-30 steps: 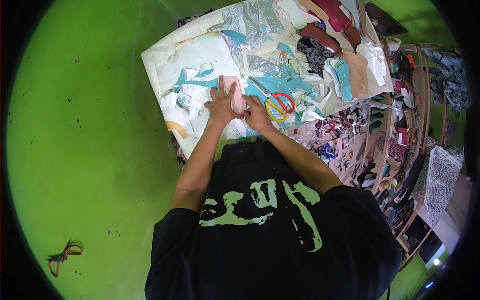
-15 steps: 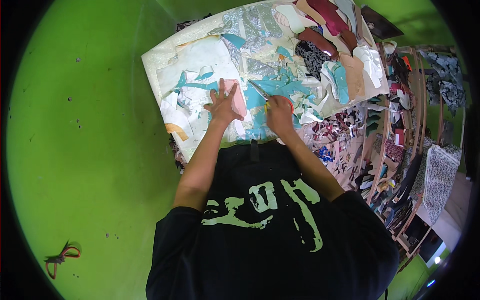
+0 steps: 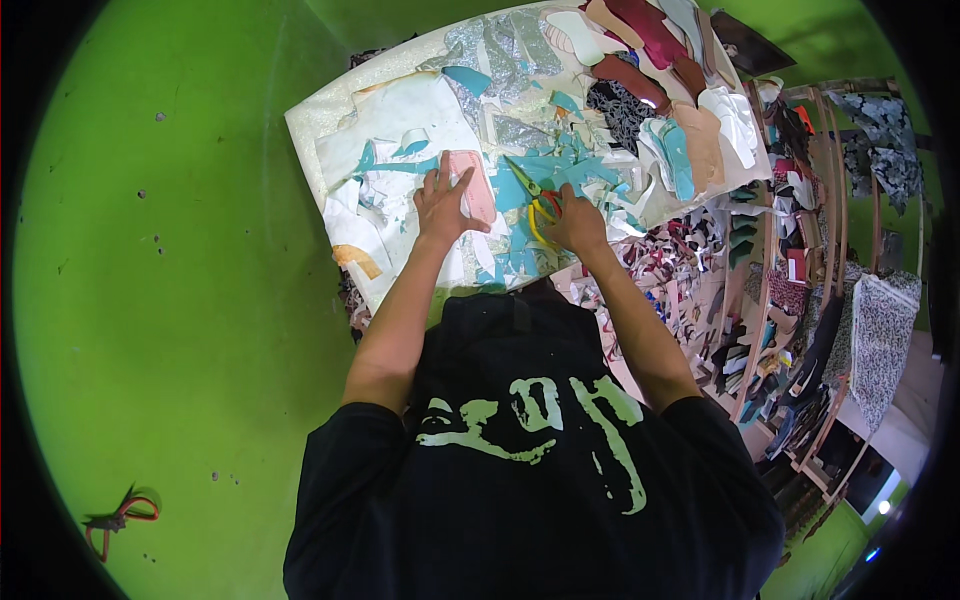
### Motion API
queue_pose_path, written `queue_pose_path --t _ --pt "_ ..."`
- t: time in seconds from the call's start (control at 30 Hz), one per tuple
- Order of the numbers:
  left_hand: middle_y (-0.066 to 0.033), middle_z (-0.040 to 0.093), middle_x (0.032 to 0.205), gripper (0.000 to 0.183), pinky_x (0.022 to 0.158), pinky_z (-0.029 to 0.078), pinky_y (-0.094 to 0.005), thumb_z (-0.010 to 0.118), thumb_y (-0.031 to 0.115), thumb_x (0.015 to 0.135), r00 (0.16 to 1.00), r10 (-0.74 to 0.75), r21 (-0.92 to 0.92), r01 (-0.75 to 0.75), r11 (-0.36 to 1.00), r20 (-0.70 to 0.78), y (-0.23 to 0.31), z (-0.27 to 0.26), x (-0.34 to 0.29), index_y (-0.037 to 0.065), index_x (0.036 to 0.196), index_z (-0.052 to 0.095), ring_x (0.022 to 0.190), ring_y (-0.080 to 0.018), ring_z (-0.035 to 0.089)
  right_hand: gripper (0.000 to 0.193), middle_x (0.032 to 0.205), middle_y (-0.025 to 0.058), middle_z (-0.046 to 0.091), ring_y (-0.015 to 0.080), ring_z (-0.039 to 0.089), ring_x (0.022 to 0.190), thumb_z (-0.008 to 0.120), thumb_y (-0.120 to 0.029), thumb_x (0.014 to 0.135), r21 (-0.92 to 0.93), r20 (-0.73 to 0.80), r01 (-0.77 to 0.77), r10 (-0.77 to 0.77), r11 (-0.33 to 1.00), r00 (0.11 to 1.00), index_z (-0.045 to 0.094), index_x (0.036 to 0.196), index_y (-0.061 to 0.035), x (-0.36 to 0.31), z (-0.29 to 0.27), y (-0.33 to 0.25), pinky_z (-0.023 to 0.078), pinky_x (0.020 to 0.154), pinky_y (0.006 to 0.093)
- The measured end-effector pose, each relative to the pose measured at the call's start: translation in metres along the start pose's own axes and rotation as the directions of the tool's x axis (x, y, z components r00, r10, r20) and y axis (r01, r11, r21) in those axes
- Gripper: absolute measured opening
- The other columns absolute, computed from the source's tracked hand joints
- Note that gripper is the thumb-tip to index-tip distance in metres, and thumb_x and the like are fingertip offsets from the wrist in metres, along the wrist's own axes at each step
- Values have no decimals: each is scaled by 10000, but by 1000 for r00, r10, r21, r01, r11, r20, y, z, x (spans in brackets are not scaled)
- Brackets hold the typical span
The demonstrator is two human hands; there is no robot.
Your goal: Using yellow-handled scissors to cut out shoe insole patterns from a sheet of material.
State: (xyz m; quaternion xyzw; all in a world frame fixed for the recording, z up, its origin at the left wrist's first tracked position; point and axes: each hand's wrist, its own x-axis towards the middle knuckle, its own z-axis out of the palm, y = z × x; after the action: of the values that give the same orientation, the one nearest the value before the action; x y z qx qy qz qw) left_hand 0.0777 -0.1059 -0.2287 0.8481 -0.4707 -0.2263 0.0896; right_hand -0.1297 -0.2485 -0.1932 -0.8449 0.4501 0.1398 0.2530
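My left hand (image 3: 440,207) lies with its fingers spread at the left edge of a pink, rounded, sole-like piece (image 3: 474,187), which rests on white sheet material (image 3: 408,108). To the right, my right hand (image 3: 579,224) grips a pair of scissors (image 3: 534,185) with red and yellow handles. The scissors' blades point away and to the left, above teal scraps (image 3: 513,203). Their tips are apart from the pink piece. How my right fingers sit in the handle loops is partly hidden.
The light tabletop (image 3: 318,122) carries many teal and silvery offcuts. Stacked dark red pieces (image 3: 648,28), brown pieces (image 3: 703,148) and white pieces (image 3: 732,125) lie toward its right side. Wooden shelving (image 3: 830,210) with materials stands at right; scraps (image 3: 655,275) lie beneath. A green wall (image 3: 180,300) is at left.
My right hand has shifted a little right and turned the scissors, so both handle loops show more. My left hand's fingers have drawn slightly toward the pink piece's left edge.
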Motion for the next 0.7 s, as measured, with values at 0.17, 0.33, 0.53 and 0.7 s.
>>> queue_pose_path --t 0.17,0.33,0.53,0.7 --pt "-171 358 1533 857 996 428 -429 911 261 609 898 114 -413 -304 859 -425 -32 9 -10 119 1375 553 1269 -352 487 694 1038 232 678 323 664 1005 803 -383 688 363 220 -62 -21 930 975 596 1218 14 -9 3 11 525 855 378" --pt "-148 676 1088 404 863 506 -373 836 175 726 961 -257 -728 103 678 -104 -44 5 -60 38 1068 671 1010 -268 644 843 959 116 656 178 616 843 834 -552 690 718 322 -246 3 651 947 546 1209 46 -48 28 4 502 760 306" --pt "-80 620 783 306 732 502 -343 810 238 778 968 -234 -556 246 794 94 -64 36 -122 20 911 642 825 -250 640 734 811 37 562 110 522 685 839 -430 747 802 52 -24 -29 597 998 473 1213 2 -81 27 -34 456 623 267" --pt "-183 545 1177 685 889 488 -379 764 281 819 626 -284 -671 558 -488 727 -65 46 -156 -47 1325 439 1124 -282 549 716 826 49 576 133 540 720 778 -488 802 819 144 -61 -102 570 984 479 1242 -10 -96 51 -39 456 654 282"
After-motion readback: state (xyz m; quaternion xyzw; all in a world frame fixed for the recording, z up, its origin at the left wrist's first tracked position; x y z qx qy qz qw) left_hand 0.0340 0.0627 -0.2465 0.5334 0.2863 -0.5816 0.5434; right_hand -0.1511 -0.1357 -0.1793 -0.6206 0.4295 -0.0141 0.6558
